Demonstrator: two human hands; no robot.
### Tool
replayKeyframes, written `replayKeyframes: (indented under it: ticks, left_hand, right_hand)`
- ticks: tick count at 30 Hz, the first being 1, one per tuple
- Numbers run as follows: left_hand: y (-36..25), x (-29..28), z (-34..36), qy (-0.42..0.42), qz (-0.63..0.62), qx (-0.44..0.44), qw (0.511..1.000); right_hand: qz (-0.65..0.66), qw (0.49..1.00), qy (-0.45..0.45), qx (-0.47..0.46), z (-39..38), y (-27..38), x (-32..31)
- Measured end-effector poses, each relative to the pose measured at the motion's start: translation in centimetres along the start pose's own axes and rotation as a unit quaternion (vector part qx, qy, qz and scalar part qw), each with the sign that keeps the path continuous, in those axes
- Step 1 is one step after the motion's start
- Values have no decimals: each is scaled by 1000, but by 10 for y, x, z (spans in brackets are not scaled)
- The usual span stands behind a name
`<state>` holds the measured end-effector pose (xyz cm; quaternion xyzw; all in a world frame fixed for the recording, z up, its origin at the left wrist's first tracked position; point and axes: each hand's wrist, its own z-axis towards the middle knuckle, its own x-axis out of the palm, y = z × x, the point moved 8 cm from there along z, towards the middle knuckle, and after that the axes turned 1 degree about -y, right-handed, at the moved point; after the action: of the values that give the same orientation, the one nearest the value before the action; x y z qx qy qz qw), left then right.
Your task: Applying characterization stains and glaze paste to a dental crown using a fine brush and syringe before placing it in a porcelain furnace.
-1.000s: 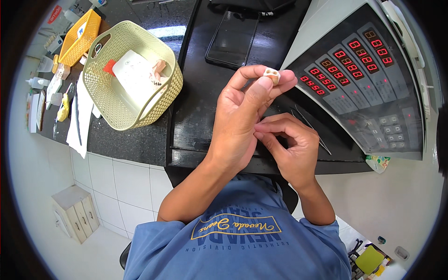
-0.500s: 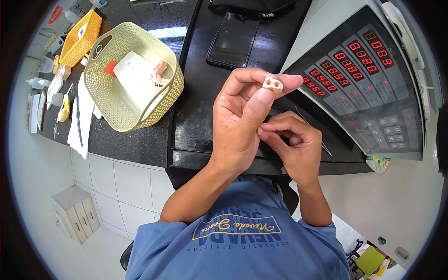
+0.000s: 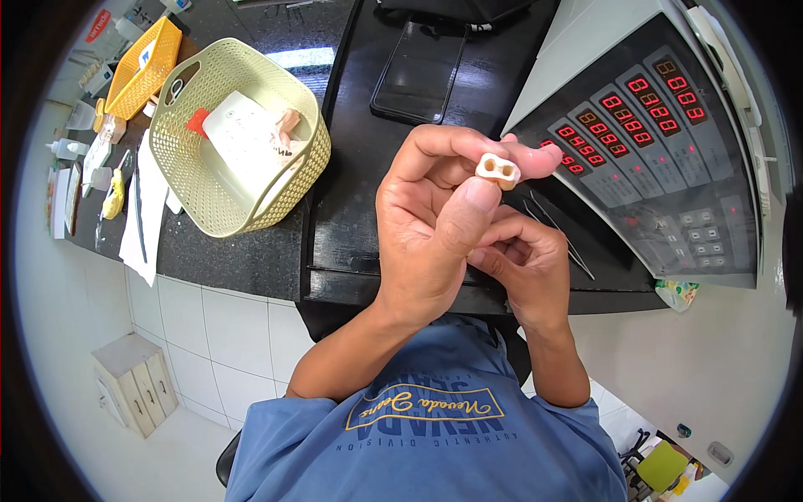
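Note:
My left hand (image 3: 427, 226) grips a small white and tan dental piece (image 3: 498, 178), two hollows facing up, between thumb and fingers. Just behind and below, my right hand (image 3: 531, 268) is closed, thumb and index together near the left palm; whatever it pinches is hidden. Metal tweezers (image 3: 577, 255) lie beside it on a black tray (image 3: 351, 243), where a black phone-like slab (image 3: 414, 71) rests farther back.
A pale green basket (image 3: 284, 192) holding white items and a yellow basket (image 3: 125, 92) stand left among bottles, tools and paper (image 3: 138, 243). A control panel (image 3: 703, 192) with red displays fills the right side. A small cabinet (image 3: 134, 385) stands low left.
My left hand has moved right and slightly down, turning the piece's hollows into fuller view. The small tan bit my right fingers showed half a second ago is now hidden.

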<state>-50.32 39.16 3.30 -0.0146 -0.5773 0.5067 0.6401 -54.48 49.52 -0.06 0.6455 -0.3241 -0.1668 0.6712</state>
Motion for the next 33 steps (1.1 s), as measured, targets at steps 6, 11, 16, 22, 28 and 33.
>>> replayKeyframes:
  ticks: [6, 11, 16, 22, 28, 33]
  left_hand:
    - [-3, 0, -2, -4, 15, 11, 1000]
    - [-3, -7, -1, -36, -2, 7, 999]
    - [6, -18, -1, -106, -42, -42, 993]
    - [14, -26, -4, -178, -118, -50, 976]
    - [17, -31, -3, -199, -116, -45, 972]
    - [12, -30, -1, -187, -89, -14, 978]
  right_hand:
    - [-64, 996, -12, -58, -5, 8, 5]
    - [-152, 980, -19, -126, -3, 19, 8]
    - [-315, 927, -50, -197, -4, 34, 18]
    - [-416, 871, -69, -251, -5, 42, 27]
    - [-433, 864, -71, -246, -3, 41, 25]
    - [-390, 893, -78, -210, 2, 38, 20]
